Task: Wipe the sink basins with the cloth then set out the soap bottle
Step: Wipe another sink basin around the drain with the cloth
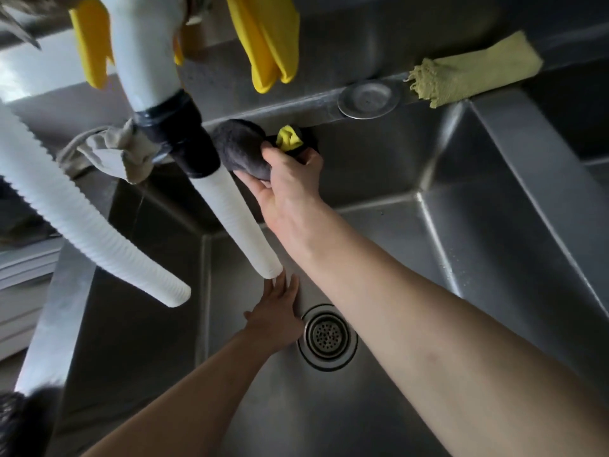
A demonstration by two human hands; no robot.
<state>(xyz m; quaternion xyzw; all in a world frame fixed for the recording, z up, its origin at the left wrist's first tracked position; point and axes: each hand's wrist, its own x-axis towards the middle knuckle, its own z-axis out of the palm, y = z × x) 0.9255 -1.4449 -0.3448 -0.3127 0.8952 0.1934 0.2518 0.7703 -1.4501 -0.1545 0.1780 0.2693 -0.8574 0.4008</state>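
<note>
The right hand [290, 179] reaches up to the far wall of the steel sink basin [379, 179], just under the rim, and its grip is closed around a bunched dark grey cloth [240, 150] with a yellow patch showing at the fingertips — the cloth is pressed against the basin wall. The left hand [275, 316] lies flat on the basin floor with its fingers straight and together, holding nothing, just beside the round drain strainer [328, 336] and right below the end of a white ribbed hose [237, 222].

That hose hangs from a black collar on a thick white pipe [145, 51] at the top of the view. A 2nd white ribbed hose [82, 219] slopes down on the left, over the neighbouring basin. A beige rag [115, 156] is tied around the pipe joint. 2 yellow rubber gloves [263, 37] dangle above the back ledge. On that ledge sit a round metal disc [369, 98] and, to its right, a folded pale green cloth [471, 72] with a frayed end. Water droplets dot the divider on the right. No soap bottle shows in this view.
</note>
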